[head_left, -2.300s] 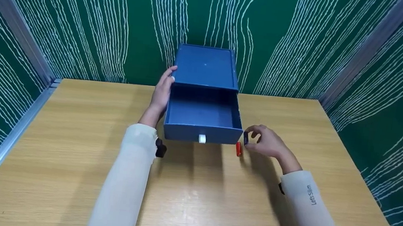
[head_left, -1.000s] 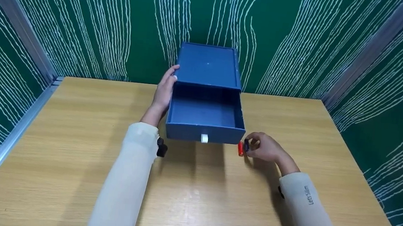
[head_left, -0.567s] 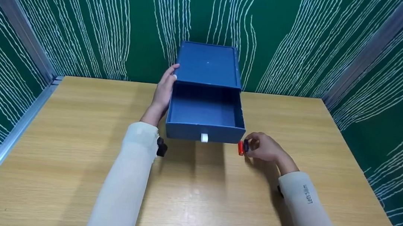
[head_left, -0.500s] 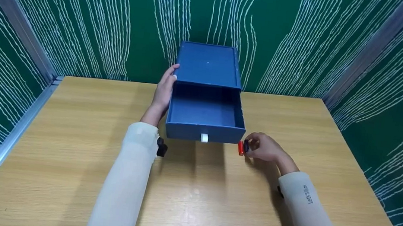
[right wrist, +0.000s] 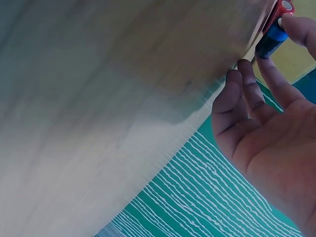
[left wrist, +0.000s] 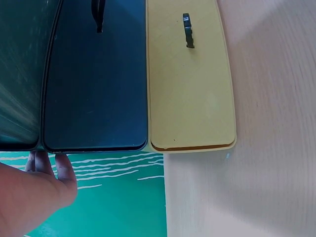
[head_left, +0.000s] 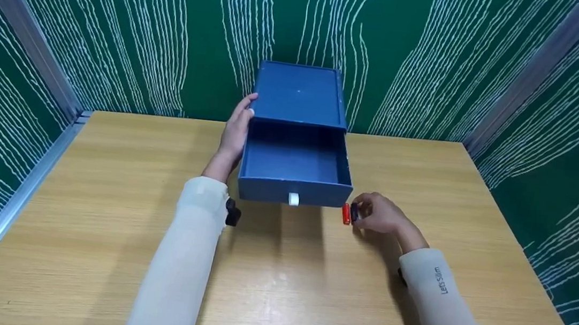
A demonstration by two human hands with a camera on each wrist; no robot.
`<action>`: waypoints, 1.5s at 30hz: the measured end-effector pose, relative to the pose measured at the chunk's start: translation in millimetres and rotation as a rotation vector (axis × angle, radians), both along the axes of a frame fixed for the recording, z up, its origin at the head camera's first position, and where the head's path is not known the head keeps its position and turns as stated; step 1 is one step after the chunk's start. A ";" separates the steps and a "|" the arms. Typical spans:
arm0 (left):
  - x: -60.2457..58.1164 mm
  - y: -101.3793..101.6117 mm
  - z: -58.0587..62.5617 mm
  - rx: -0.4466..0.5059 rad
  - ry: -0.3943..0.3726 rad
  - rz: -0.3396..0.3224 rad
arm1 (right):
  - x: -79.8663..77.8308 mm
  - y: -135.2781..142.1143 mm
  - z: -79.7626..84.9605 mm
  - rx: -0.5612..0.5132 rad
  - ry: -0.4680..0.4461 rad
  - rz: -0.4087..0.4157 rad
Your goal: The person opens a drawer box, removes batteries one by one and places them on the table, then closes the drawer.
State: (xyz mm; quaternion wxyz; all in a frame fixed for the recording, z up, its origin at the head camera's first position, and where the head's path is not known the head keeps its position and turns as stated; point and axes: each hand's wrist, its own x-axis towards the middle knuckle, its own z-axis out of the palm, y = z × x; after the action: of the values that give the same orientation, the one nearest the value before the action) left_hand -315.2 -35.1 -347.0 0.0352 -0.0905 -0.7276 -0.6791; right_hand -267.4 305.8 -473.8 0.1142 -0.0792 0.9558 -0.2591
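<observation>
A blue drawer unit (head_left: 299, 93) stands at the back of the wooden table, its top drawer (head_left: 265, 189) pulled out, with nothing seen inside. My left hand (head_left: 234, 134) lies along the unit's left side, fingers extended against it near the top edge. To the right of the drawer's front corner, my right hand (head_left: 382, 213) pinches a dark blue battery (right wrist: 271, 43) between thumb and fingertip. Right beside that battery, a red battery (head_left: 346, 213) stands close to the drawer's corner. The blue battery's lower end is partly covered by my fingers in the head view.
The left wrist view shows lower drawers under the top one, a dark blue drawer (left wrist: 96, 89) and a yellow drawer (left wrist: 192, 94) with small dark handles. A green wall (head_left: 401, 23) with white wavy lines rises behind the wooden table (head_left: 276, 290).
My right hand has moved slightly down toward me, bringing the blue battery from higher up to just beside the red one. My left hand and the drawer have stayed put.
</observation>
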 end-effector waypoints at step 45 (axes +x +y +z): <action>-0.3 -3.4 0.0 0.011 -0.017 -0.034 | 32.4 -7.5 49.4 -0.282 0.203 -0.113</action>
State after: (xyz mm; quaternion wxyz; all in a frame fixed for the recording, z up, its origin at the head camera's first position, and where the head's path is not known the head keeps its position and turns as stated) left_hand -315.5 -38.5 -347.0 0.0180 -0.0971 -0.7225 -0.6843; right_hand -235.0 298.3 -424.4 -0.0098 -0.0661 0.9195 -0.3874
